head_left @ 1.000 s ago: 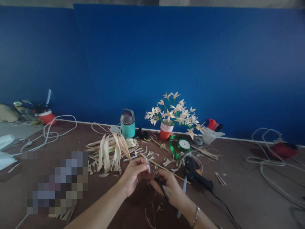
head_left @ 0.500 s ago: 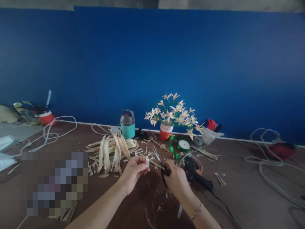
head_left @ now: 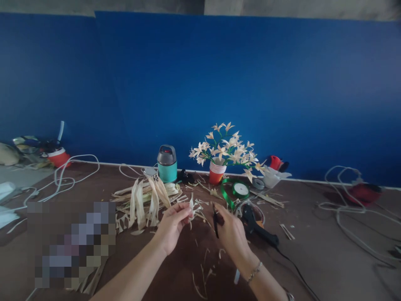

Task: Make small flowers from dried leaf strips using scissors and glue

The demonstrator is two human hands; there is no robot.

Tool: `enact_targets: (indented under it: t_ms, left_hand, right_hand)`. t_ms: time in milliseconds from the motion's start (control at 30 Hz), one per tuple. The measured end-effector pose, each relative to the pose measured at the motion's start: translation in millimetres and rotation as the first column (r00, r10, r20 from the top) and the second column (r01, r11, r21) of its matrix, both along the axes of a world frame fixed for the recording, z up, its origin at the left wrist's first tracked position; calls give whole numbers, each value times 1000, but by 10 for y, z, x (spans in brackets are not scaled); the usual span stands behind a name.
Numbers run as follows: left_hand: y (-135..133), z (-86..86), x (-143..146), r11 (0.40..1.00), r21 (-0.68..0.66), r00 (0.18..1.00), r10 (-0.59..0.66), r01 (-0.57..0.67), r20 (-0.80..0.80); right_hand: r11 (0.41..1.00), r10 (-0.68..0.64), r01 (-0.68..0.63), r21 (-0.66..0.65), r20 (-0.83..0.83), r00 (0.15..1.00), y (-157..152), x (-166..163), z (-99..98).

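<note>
My left hand (head_left: 173, 223) is closed, pinching a small pale pointed piece of dried husk (head_left: 191, 202) between thumb and fingertips. To its right, a short gap away, my right hand (head_left: 231, 230) is wrapped around a pair of scissors (head_left: 215, 222) with black handles. The scissor blades are hard to make out now. Beyond my left hand lies a pile of long dried husk strips (head_left: 139, 205). Small husk scraps (head_left: 205, 261) are scattered on the brown table below and between my hands. A black glue gun (head_left: 262, 232) rests just right of my right hand.
Husk flowers (head_left: 233, 148) on green stems stand in stacked red-and-white paper cups (head_left: 216, 172). A teal lidded container (head_left: 167, 165) is left of them. A green ribbon spool (head_left: 240, 190) lies in front. White cables (head_left: 340, 209) loop at right, before a blue wall (head_left: 156, 75).
The scissors in my right hand have turned, so their blades, spread toward the left before, no longer show clearly. The husk piece has tilted and shifted slightly left. The view has moved a little.
</note>
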State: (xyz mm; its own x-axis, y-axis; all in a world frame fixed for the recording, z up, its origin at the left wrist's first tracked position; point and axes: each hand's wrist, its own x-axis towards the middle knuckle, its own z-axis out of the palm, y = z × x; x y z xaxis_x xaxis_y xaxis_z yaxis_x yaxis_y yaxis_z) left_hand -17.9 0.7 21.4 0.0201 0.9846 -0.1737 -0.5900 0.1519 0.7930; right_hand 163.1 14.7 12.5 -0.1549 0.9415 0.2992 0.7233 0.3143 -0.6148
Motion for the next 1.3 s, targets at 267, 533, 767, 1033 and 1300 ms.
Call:
enact_targets:
  t_ms: [267, 533, 767, 1033, 1300]
  left_hand:
    - [-77, 77, 79, 999, -26, 995, 38, -36, 97]
    - [-102, 70, 114, 999, -45, 990, -23, 29, 139]
    - [-107, 7, 149, 995, -101, 987, 33, -17, 159]
    - [-123, 46, 165, 997, -76, 994, 32, -24, 105]
    - [-119, 25, 158, 997, -72, 994, 23, -15, 109]
  right_hand:
    - [840, 107, -422, -342, -658, 745, -234, -255, -35]
    - [712, 93, -571, -409, -751, 654, -297, -302, -30]
    - [758, 104, -539, -368, -747, 657, -301, -325, -72]
    - [784, 97, -502, -365, -728, 679, -308, -334, -44]
    - [792, 82, -498, -354, -746, 661, -303, -336, -126]
